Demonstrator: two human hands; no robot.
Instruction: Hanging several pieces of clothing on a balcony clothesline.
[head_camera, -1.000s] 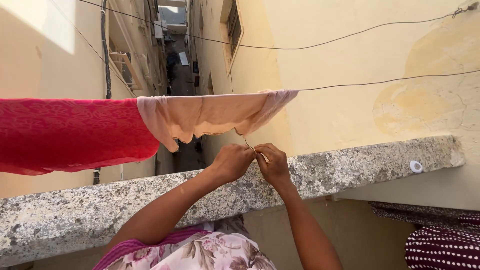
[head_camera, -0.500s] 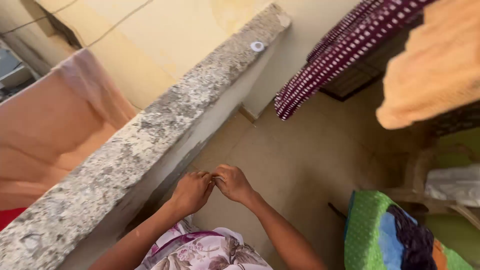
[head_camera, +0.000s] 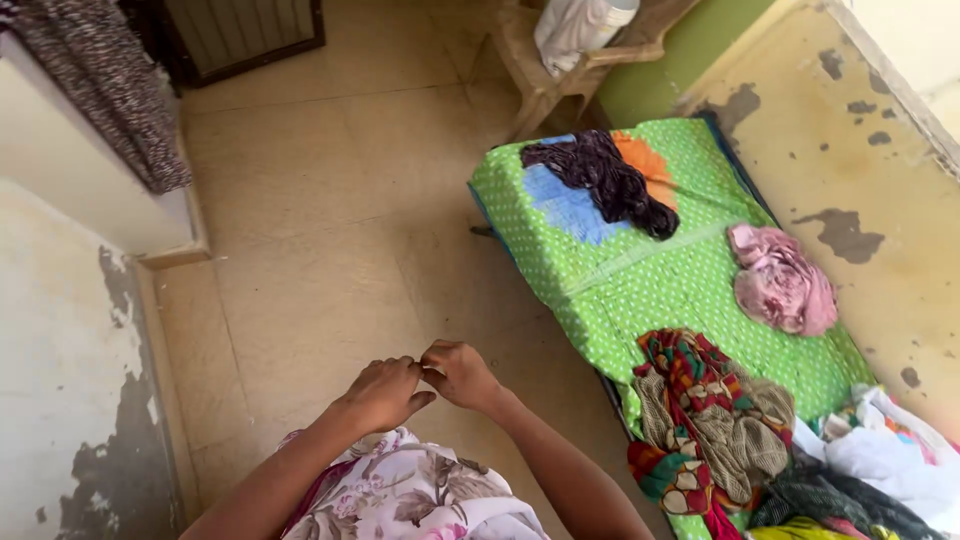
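Beige floor tiles (head_camera: 330, 230) are seen beside a green cot (head_camera: 660, 270) heaped with crumpled clothes (head_camera: 715, 420). Left of the cot, the left hand (head_camera: 385, 392) and right hand (head_camera: 462, 374) are held with fingertips pinched together and touching; whether anything is gripped cannot be told.

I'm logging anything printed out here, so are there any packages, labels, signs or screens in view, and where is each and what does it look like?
None can be made out: no package, label, sign or screen.
White bundle: on the wooden chair at top; whether it is a bag or cloth cannot be told.
Green dotted sheet: on the cot at right, under heaps of clothes.
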